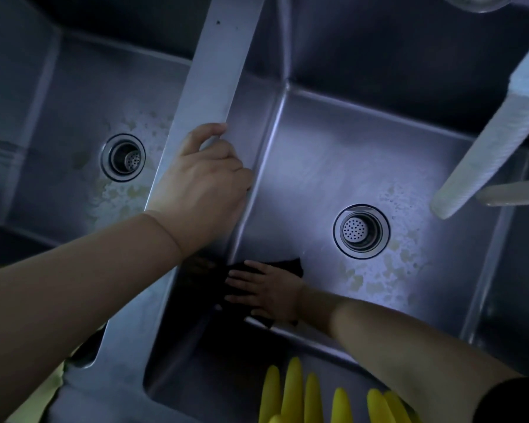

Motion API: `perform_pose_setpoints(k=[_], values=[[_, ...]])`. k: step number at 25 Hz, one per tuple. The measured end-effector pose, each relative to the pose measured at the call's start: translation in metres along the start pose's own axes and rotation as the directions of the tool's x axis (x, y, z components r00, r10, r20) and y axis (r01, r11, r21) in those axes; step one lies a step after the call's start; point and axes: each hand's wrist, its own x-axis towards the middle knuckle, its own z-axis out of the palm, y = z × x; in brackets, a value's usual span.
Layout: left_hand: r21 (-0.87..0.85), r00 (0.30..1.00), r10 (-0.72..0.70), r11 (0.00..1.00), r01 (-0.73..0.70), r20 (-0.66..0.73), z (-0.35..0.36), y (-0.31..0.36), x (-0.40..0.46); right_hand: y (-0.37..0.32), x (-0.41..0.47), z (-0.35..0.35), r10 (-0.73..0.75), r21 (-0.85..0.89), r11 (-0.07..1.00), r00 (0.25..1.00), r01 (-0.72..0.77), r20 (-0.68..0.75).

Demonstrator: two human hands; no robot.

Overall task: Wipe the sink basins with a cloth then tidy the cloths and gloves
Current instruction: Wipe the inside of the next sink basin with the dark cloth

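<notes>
While the left hand (200, 184) rests on the steel divider (217, 71) between the two basins, its fingers (214, 129) curled over the edge and holding nothing else, the right hand (264, 290) lies flat in the right basin (364, 154), fingers spread and pressed onto a dark cloth (290, 265) at the near-left corner of the basin floor. The drain (361, 231) sits beyond it, apart from the cloth, with pale residue around it. The left basin (68, 123) shows similar residue by its own drain (123, 157). Yellow gloves (312, 395) hang over the near rim.
</notes>
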Motion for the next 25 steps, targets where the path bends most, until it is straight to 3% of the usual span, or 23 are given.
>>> perform_pose_setpoints(k=[3, 6, 9, 12, 14, 19, 23, 25], values=[[-0.001, 1.0, 0.001, 1.0, -0.001, -0.019, 0.0, -0.001, 0.0, 0.051, -0.005, -0.01, 0.065, 0.071, 0.996, 0.994, -0.059, -0.087], [-0.013, 1.0, 0.006, 1.0, -0.006, -0.02, 0.001, -0.001, 0.001, 0.11, -0.006, -0.023, 0.344, 0.099, 0.937, 0.933, -0.335, -0.102], [0.006, 1.0, 0.015, 1.0, -0.015, -0.009, 0.003, -0.003, 0.002, 0.172, 0.008, -0.036, 0.656, 0.063, 0.755, 0.75, -0.653, -0.081], [0.075, 0.999, 0.033, 0.997, -0.033, 0.011, 0.004, -0.002, 0.002, 0.223, 0.029, -0.049, 0.852, 0.116, 0.524, 0.518, -0.844, -0.079], [0.124, 0.998, 0.047, 0.991, -0.051, 0.033, 0.004, -0.002, 0.002, 0.243, 0.038, -0.055, 0.897, 0.14, 0.442, 0.44, -0.886, -0.047], [0.193, 0.996, 0.063, 0.978, -0.073, 0.058, 0.003, 0.002, 0.001, 0.239, 0.019, -0.058, 0.907, 0.17, 0.415, 0.421, -0.894, -0.002], [0.26, 0.989, 0.057, 0.961, -0.091, 0.138, -0.001, 0.005, 0.004, 0.217, -0.047, -0.053, 0.959, 0.216, 0.278, 0.282, -0.936, -0.011], [0.3, 0.97, 0.131, 0.935, -0.19, 0.205, -0.003, 0.01, 0.004, 0.208, -0.09, -0.048, 0.979, 0.253, 0.193, 0.204, -0.948, 0.016]])
